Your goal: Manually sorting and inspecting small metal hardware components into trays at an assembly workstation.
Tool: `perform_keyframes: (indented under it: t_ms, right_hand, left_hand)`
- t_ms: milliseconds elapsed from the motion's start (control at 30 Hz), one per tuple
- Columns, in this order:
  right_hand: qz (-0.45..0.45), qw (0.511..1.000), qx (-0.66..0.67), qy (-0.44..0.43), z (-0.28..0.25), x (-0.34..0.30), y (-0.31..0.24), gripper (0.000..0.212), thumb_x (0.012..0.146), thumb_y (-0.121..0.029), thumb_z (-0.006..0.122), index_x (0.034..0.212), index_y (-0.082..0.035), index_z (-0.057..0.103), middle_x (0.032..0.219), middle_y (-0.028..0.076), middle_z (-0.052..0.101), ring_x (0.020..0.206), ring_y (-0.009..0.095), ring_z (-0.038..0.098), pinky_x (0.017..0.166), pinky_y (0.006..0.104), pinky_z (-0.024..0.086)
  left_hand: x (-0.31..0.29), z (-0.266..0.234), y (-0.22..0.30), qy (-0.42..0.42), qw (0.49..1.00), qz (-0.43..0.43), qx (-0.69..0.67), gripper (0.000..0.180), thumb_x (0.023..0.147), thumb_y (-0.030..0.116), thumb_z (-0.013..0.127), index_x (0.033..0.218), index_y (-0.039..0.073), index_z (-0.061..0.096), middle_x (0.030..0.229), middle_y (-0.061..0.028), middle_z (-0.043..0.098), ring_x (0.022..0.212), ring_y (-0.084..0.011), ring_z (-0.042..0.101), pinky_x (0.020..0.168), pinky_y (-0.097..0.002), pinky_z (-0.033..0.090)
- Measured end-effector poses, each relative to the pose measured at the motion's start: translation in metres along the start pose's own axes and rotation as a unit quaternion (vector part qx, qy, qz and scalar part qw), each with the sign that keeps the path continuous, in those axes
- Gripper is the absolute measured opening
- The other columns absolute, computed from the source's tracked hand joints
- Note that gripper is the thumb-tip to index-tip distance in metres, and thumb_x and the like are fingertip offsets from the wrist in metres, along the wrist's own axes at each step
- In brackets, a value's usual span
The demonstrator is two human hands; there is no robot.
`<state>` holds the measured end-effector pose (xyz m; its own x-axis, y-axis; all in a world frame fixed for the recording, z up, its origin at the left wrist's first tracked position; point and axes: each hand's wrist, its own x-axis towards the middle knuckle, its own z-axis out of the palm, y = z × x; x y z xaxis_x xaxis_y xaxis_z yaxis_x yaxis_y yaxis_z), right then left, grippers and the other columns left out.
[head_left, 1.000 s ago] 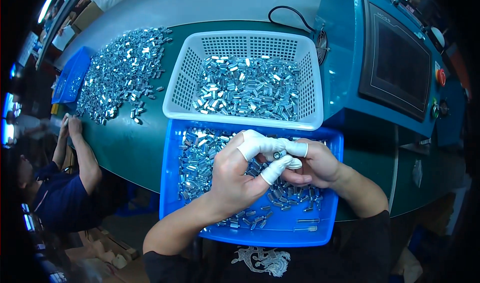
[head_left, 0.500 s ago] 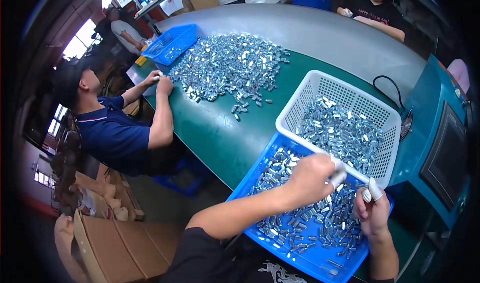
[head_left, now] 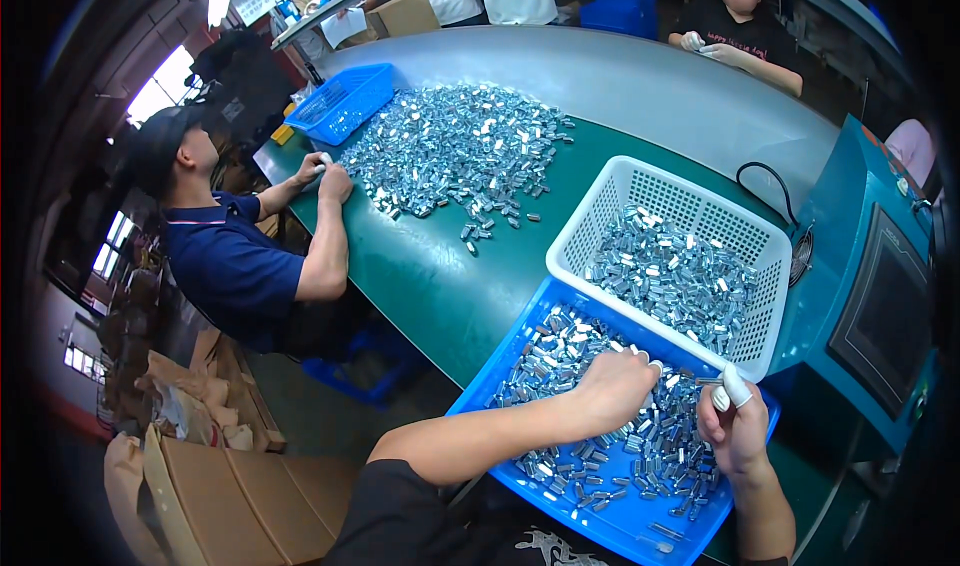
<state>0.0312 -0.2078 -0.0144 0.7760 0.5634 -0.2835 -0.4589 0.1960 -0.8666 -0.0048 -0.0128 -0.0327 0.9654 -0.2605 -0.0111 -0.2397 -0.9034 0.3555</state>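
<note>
A long green worktop (head_left: 430, 296) is running diagonally across the scene, with a teal machine (head_left: 838, 206) standing at its right end and bearing a dark rectangular screen (head_left: 882, 311). A co-worker in a navy short-sleeved shirt (head_left: 235, 266) is sitting at the left edge, both hands meeting beside a broad heap of small silvery metal cylinders (head_left: 460, 146). A shallow blue plastic tray (head_left: 628, 524) is lying nearest the wearer, holding many loose silvery metal cylinders (head_left: 670, 456); a white perforated plastic basket (head_left: 690, 211) is standing just beyond it, against its far edge, and is containing more of the same. A smaller blue plastic basket (head_left: 345, 106) is resting at the heap's far left.

The left hand (head_left: 617, 391) is reaching palm-down into the middle of the tray, its white-covered fingertips curling among the loose cylinders; whether it is gripping one cannot be told. The right hand (head_left: 738, 428) is hovering over the tray's right side, thumb and forefinger, in white finger covers (head_left: 737, 386), closing on a slim silvery metal piece (head_left: 708, 380) that is projecting leftward. A slim, pale piece (head_left: 665, 532) is lying in the tray's near right corner.
</note>
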Motion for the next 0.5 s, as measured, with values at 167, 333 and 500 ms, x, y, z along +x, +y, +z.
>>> perform_keyframes:
  t_ms: [167,333,500]
  right_hand:
    - [0.001,1.000,-0.001,0.004,0.005,-0.001,-0.002,0.036,0.096,-0.035,0.037,0.086,-0.003,0.050,0.049,0.002,0.042,0.035,0.007,0.030,0.033,0.0218,0.024]
    - [0.000,1.000,-0.001,-0.008,0.003,-0.006,-0.001,0.035,0.096,-0.035,0.037,0.082,-0.005,0.047,0.049,0.002,0.042,0.035,0.007,0.031,0.033,0.0215,0.024]
    - [-0.005,1.000,-0.023,-0.001,0.009,-0.008,-0.003,0.043,0.096,-0.037,0.037,0.068,-0.006,0.047,0.048,0.001,0.042,0.035,0.006,0.032,0.034,0.0224,0.026]
  left_hand:
    - [-0.003,-0.004,-0.004,-0.016,1.000,-0.008,-0.007,0.010,0.071,0.006,0.058,0.080,0.002,0.060,0.079,-0.0149,0.062,0.081,-0.0330,0.061,0.068,-0.0433,0.051]
    - [-0.007,-0.010,-0.002,-0.010,1.000,0.005,0.001,0.009,0.071,0.005,0.057,0.080,0.002,0.060,0.079,-0.0142,0.061,0.083,-0.0318,0.060,0.069,-0.0424,0.050]
    - [-0.011,-0.012,-0.005,-0.016,1.000,0.004,0.012,0.014,0.069,0.009,0.063,0.082,0.004,0.061,0.085,-0.0148,0.059,0.088,-0.0321,0.058,0.073,-0.0415,0.050]
